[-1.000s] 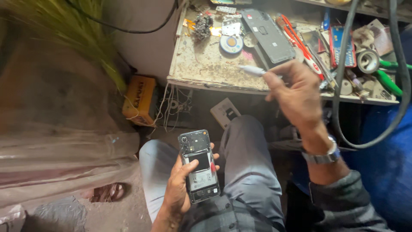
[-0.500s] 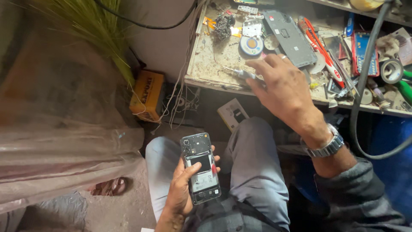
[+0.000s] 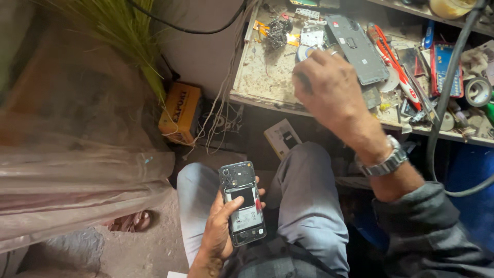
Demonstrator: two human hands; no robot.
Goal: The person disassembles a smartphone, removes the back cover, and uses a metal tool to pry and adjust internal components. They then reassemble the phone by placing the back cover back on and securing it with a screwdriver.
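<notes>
**Holding an opened phone low while reaching over the cluttered counter**

Cradling one opened black smartphone [image 3: 242,203] with its back cover removed, insides facing up, over the lap between grey-trousered knees: left hand [image 3: 222,231] wrapped around it from below, thumb laid across the pale battery area, probably to keep the exposed parts level and in sight. Reaching out with the right hand [image 3: 332,90], metal wristwatch [image 3: 383,162] on the wrist, over the stained pale counter [image 3: 262,77]; fingers curled downward near a round white tape roll [image 3: 307,51], cannot tell whether closed on anything, since the back of the hand hides the fingertips.

Lying just beyond that hand: one dark grey phone back cover [image 3: 357,49], flat, inner side up, seemingly set aside within reach. One red-handled tool [image 3: 396,67] beside it, one tangle of small dark parts [image 3: 278,31] further left. One orange box [image 3: 180,113] below the counter edge; one black cable [image 3: 447,103] hanging at right.
</notes>
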